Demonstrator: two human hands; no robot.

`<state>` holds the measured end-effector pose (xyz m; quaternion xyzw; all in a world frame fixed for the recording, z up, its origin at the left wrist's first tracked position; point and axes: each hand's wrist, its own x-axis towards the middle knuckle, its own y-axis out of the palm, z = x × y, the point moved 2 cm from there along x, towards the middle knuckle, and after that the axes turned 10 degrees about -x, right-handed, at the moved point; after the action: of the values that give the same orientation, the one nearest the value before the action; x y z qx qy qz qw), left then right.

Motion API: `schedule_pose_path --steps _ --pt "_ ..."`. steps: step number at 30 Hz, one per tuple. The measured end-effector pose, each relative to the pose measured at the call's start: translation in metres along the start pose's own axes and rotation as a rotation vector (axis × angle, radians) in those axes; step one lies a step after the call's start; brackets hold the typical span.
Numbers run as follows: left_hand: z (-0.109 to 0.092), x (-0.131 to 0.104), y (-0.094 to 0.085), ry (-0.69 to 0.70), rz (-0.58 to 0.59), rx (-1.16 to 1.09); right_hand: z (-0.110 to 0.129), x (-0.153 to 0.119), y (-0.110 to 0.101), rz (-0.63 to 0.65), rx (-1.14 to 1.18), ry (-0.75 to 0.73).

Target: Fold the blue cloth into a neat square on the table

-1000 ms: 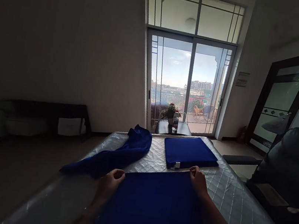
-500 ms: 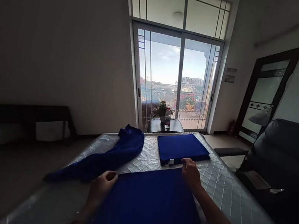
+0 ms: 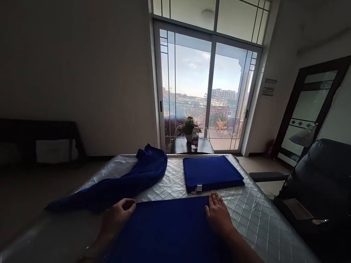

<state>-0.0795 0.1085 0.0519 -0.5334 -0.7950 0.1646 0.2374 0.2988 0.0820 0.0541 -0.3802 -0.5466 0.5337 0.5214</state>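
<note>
- The cloth point(image 3: 162, 239) lies below and between both hands, well short of the mattress's point(image 3: 274, 234) far edge.
- The left hand point(image 3: 118, 215) pinches its far left corner; the right hand point(image 3: 218, 213) rests spread flat on its far right corner.
- It looks dark blue, smooth, straight along the top.
- Beyond, nearer the mattress's far right corner, lies a folded pile point(image 3: 212, 172); a crumpled garment point(image 3: 135, 178) trails along the left edge.

1. The nearest blue cloth point(image 3: 162, 241) ran past the bottom edge, its near end out of sight.
2. The right hand point(image 3: 218, 215) covered part of that cloth's border near its far right corner.
3. The lower fingers of the left hand point(image 3: 116, 216) were lost in shadow.
4. The wall sign point(image 3: 269, 88) bore lettering too small to read.
5. The right edge cut off the black armchair point(image 3: 332, 185).
</note>
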Motion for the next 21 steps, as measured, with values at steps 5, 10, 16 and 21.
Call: schedule_pose_path --steps 5,10,16,21 --pt "-0.012 0.002 -0.001 0.119 -0.008 0.204 0.000 0.001 0.003 0.016 0.027 -0.046" --pt "-0.087 -0.048 0.042 0.488 0.092 0.289 -0.004 0.003 0.008 0.048 0.051 -0.012" --pt "-0.142 -0.103 0.165 0.767 0.364 0.391 -0.007 0.006 0.017 -0.009 -0.009 -0.054" --pt "-0.126 -0.091 0.211 0.807 0.388 0.473 -0.009 0.007 0.021 -0.030 -0.020 -0.092"
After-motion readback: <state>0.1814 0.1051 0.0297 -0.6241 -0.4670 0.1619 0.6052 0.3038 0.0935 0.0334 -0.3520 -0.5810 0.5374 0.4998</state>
